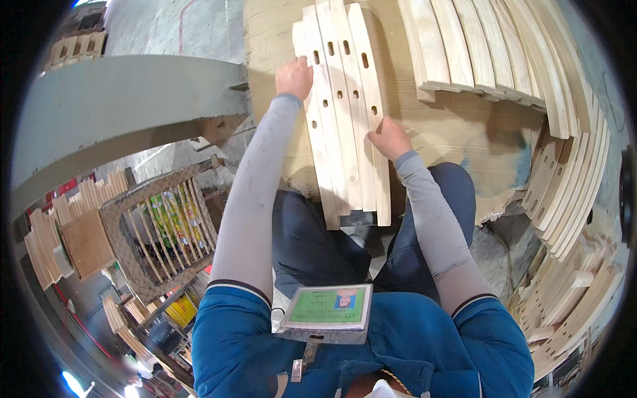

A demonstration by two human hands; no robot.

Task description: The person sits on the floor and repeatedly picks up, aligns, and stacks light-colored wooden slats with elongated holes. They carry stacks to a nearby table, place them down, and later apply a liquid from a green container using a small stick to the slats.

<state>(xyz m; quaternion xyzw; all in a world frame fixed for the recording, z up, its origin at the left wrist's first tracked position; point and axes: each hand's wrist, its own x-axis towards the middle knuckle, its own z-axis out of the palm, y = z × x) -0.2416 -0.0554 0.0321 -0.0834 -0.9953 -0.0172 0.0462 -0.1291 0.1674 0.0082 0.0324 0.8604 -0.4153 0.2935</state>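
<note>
Several pale wooden slats (pixel 340 126) with oval slots lie side by side in front of me, their near ends reaching over my lap. My left hand (pixel 295 77) is closed at the outer edge of the leftmost slat, towards its far end. Lower down on the other side, my right hand (pixel 390 138) has its fingers curled against the edge of the rightmost slat. Both hands bear on the row from its two sides, though the fingertips are partly hidden. Brown cardboard (pixel 497 129) spreads beneath the slats.
At the far right rests a row of curved wooden boards (pixel 474 50). More slotted slats (pixel 564 192) are stacked along the right side. A grey metal beam (pixel 126 93) crosses on the left, above a wooden rack (pixel 169 229) and further stacked wood.
</note>
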